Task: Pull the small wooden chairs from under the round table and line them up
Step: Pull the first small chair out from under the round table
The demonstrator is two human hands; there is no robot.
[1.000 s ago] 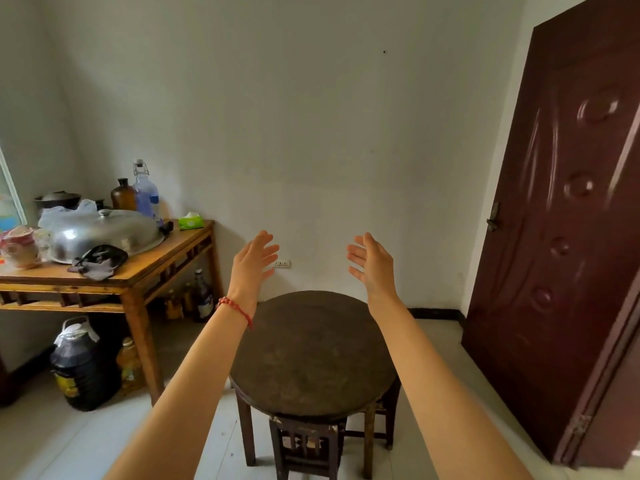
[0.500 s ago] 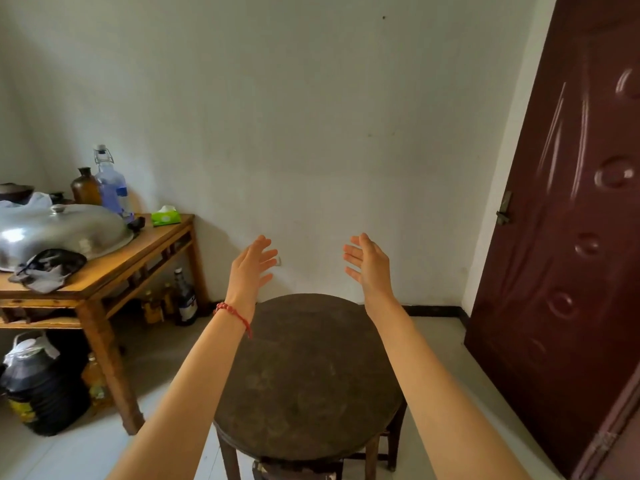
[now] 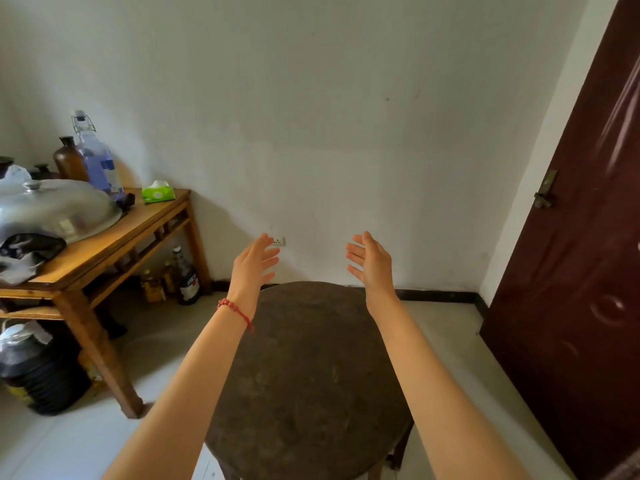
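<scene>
A dark round wooden table (image 3: 308,368) stands right in front of me, its top filling the lower middle of the view. Both my arms stretch out over it. My left hand (image 3: 252,263), with a red bead bracelet at the wrist, hovers above the table's far edge with fingers straight and apart, holding nothing. My right hand (image 3: 370,261) hovers level with it, palm turned inward, fingers straight, empty too. The small chairs are hidden beneath the tabletop; only a dark leg (image 3: 401,445) shows at the lower right rim.
A light wooden side table (image 3: 104,251) stands at the left with a metal lid (image 3: 52,209), bottles (image 3: 93,161) and a green tissue pack (image 3: 157,192). Bottles and a dark jug (image 3: 38,368) sit on the floor under it. A dark red door (image 3: 581,271) closes the right side.
The view has moved closer to the round table, so the chairs seen below its front edge have dropped out of view. Both hands stay raised and empty over the table.
</scene>
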